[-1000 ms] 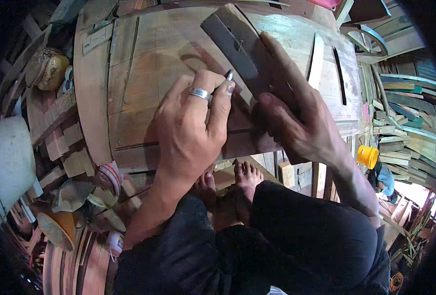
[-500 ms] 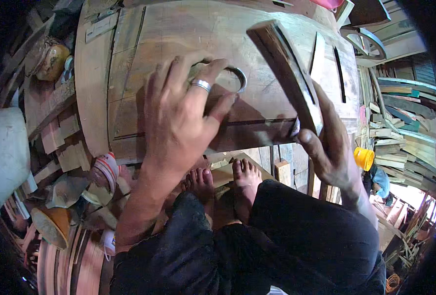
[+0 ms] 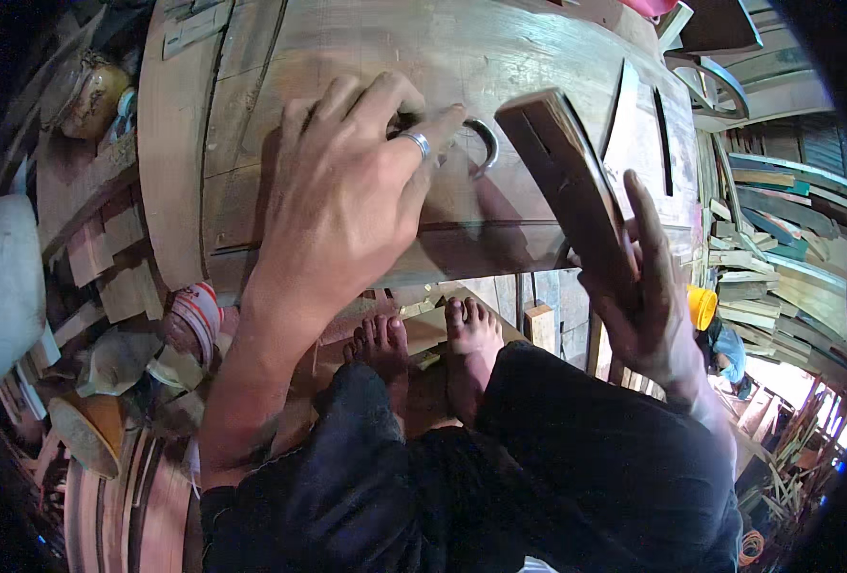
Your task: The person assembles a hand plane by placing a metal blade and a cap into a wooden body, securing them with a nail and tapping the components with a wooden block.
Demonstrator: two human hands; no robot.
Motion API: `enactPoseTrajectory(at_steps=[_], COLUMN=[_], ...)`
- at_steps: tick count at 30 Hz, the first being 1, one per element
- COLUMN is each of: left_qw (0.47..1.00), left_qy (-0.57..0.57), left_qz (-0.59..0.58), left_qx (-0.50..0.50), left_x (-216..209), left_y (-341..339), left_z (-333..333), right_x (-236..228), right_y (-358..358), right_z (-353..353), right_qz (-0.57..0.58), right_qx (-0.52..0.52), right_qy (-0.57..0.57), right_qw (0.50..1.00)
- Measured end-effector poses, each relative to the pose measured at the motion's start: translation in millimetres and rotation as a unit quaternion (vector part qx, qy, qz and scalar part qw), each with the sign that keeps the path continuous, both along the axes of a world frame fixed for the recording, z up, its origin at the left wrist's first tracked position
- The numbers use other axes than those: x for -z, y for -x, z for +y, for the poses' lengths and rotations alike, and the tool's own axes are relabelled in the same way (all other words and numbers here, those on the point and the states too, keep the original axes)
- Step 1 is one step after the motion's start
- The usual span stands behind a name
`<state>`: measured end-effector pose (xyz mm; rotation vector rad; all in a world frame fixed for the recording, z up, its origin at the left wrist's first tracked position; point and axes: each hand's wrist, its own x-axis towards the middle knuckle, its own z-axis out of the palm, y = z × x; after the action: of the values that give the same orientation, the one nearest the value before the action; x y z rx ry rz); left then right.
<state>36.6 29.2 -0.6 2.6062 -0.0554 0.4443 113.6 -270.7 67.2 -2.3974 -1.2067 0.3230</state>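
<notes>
A curved dark metal band (image 3: 487,148) shows at the thumb and forefinger of my left hand (image 3: 347,186), which is closed with curled fingers over the wooden bench. The rest of the band is hidden behind the fingers. To the right, my right hand (image 3: 648,310) holds a dark, worn wooden block (image 3: 581,191) by its lower end, its far end tilted up and leftward above the bench. One finger of that hand stretches up along the block's right side.
The broad plank bench (image 3: 347,48) lies ahead, with a pale pointed wood strip (image 3: 622,115) and a dark slot on its right. Wood pieces (image 3: 786,277) are stacked at right near a yellow container (image 3: 700,307). A white container (image 3: 8,286) and an orange-brown cone (image 3: 87,435) are at left.
The wooden block's far end has dropped toward me, turning more of its broad face into view. My left hand and the metal band have shifted slightly right, its fingers a little farther forward.
</notes>
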Motion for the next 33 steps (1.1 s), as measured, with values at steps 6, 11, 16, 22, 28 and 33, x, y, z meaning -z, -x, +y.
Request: enactPoseTrajectory(at_steps=[6,11,16,22,28,33], left_qw=[0.999,0.993,0.983,0.987,0.987,0.993], left_qy=[0.036,0.053,0.026,-0.043,-0.05,-0.028], left_qz=[0.014,0.043,0.122,0.098,0.089,0.032], left_qx=[0.037,0.1,0.134,0.12,0.124,0.106], left_x=[-7,-13,-28,-36,-29,-15], left_y=[-5,-4,-1,6,-4,-20], left_z=[-19,-3,11,5,0,-6], right_x=[34,60,42,47,35,9], right_y=[63,54,35,6,10,26], right_z=[-41,-44,-37,-70,-59,-48], right_qz=[0.288,0.098,0.231,0.082,0.097,0.136], right_qx=[0.189,0.093,0.284,0.322,0.341,0.217], right_qy=[-0.126,-0.143,-0.282,-0.299,-0.336,-0.18], right_qw=[0.93,0.98,0.887,0.895,0.873,0.95])
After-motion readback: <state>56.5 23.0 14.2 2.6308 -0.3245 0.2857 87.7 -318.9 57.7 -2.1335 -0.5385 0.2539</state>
